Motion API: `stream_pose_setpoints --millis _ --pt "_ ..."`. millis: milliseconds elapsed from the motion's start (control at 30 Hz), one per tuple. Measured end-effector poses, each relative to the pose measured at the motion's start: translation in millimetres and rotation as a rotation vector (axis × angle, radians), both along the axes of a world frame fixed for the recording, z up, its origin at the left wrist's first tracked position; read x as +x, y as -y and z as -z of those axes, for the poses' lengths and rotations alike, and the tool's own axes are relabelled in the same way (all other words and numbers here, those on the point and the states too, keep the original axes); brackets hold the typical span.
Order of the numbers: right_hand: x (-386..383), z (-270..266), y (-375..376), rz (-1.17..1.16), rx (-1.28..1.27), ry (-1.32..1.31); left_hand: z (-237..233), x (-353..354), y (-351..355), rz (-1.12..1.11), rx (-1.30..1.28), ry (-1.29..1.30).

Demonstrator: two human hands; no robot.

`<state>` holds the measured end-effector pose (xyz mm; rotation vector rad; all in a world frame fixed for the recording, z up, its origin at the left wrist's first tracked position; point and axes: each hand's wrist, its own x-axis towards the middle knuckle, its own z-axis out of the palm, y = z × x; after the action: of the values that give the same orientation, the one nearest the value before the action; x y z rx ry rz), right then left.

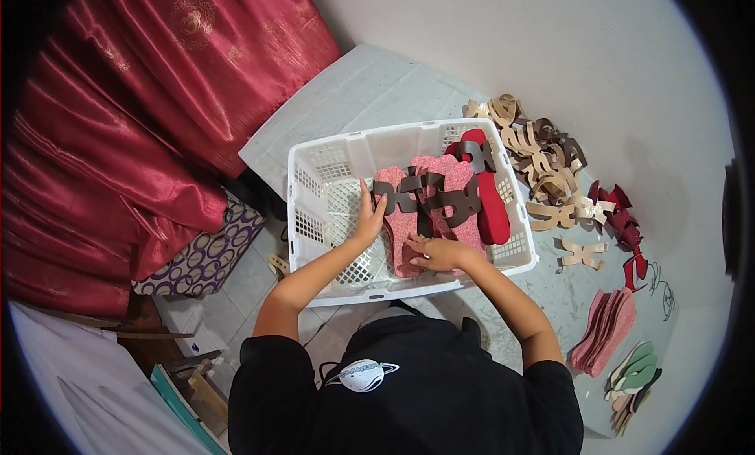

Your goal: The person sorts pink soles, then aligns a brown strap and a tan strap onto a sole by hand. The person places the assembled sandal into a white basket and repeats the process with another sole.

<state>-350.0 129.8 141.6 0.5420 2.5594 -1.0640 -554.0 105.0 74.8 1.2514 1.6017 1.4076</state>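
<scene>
A white plastic basket [377, 142] holds pink patterned sandals with dark brown straps [458, 205] and red sandals [493, 211] along its right side. My left hand [368, 213] is at the left edge of the leftmost pink sandal [403, 239], its fingers beside the brown strap and a gap between thumb and fingers. Nearer to me, my right hand [435, 253] lies on the lower part of the pink sandals, fingers spread. The undersides of both hands are hidden.
Beige and brown strap pieces [543, 160] are heaped right of the basket. Dark red straps [627, 223], pink soles [604, 331] and green soles [634, 370] lie farther right on the grey table [346, 93]. A red curtain [157, 101] hangs at the left.
</scene>
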Motion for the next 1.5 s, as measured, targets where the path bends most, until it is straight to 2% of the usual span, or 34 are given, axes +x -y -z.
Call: stream_pose_setpoints --millis 200,300,567,767,800,867,933,967,1000,1033,1100,1200,1400,1500 --pt "8.0 -8.7 -0.5 0.019 -0.006 -0.024 -10.7 4.5 3.0 -0.028 0.022 -0.013" --pt "15.7 -5.4 -0.8 0.037 -0.018 -0.079 -19.6 8.6 6.8 -0.003 0.027 0.133" --pt "34.7 -20.3 5.8 0.128 -0.038 -0.172 -21.5 16.1 18.0 0.006 0.059 -0.01" --pt "54.6 -34.8 14.3 0.234 -0.002 -0.37 -54.8 41.3 31.4 0.085 0.114 -0.078" --pt "58.5 -47.8 17.5 0.308 -0.045 -0.386 -62.0 45.3 33.0 0.088 0.115 -0.078" --pt "66.4 -55.5 19.9 0.389 -0.085 -0.402 -79.4 55.7 35.8 0.174 0.229 -0.273" --pt "77.5 -59.3 23.8 0.538 -0.007 -0.629 -90.3 70.7 36.4 0.167 0.282 -0.2" --pt "81.4 -62.3 28.4 0.66 0.071 -0.729 -95.4 76.6 36.0 0.164 0.342 -0.29" --pt "86.2 -61.2 31.5 0.672 0.077 -0.73 -101.2 83.8 35.9 0.162 0.402 -0.378" --pt "92.2 -59.2 34.9 0.856 0.161 -0.789 -107.9 96.6 35.9 0.038 0.46 -0.492" --pt "101.8 -59.4 41.9 1.138 0.31 -0.917 -116.5 115.9 32.0 0.1 0.496 -0.453" --pt "125.6 -55.9 47.1 1.234 0.352 -0.982 -124.3 154.2 21.2 0.191 0.577 -0.355" --pt "185.2 -43.4 62.4 1.377 0.512 -1.043 -117.8 237.7 14.3 0.353 0.552 -0.202" --pt "220.3 -29.5 75.6 1.535 0.448 -1.098 -113.1 280.9 18.7 0.432 0.533 -0.165"
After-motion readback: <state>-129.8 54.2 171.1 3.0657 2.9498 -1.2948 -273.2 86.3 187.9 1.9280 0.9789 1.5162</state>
